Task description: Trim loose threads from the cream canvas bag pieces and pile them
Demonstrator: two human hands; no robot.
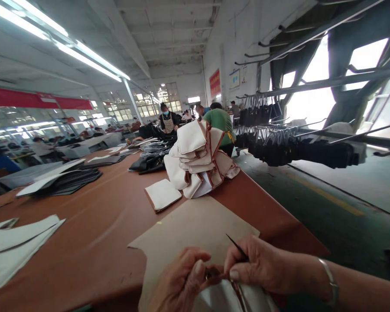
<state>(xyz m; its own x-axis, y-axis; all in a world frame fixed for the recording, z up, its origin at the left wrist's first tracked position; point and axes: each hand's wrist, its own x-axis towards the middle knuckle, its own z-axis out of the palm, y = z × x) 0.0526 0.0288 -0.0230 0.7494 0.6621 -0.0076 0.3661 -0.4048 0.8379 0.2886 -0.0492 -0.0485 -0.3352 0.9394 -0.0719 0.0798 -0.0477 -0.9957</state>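
Note:
My left hand [185, 277] is curled at the bottom of the view, its thumb and fingers closed on the brown edge of a white fabric piece [219, 297]. My right hand [260, 264] pinches the same brown edge between thumb and forefinger. A dark, slim, pointed tool [237, 247] sticks out of its grip, tip up and to the left; its other end is hidden. Under the hands lies a beige sheet [182, 234]. Beyond it rises a pile of white pouch-like pieces with brown edging [191, 160], and one such piece [162, 195] lies beside the pile.
The brown tabletop [110, 225] carries white panels [19, 242] at left, a stack of dark sheets [68, 180] and black items [152, 156] farther back. A metal rack [312, 134] with dark hanging pieces stands right. A person in green [219, 121] is beyond the pile.

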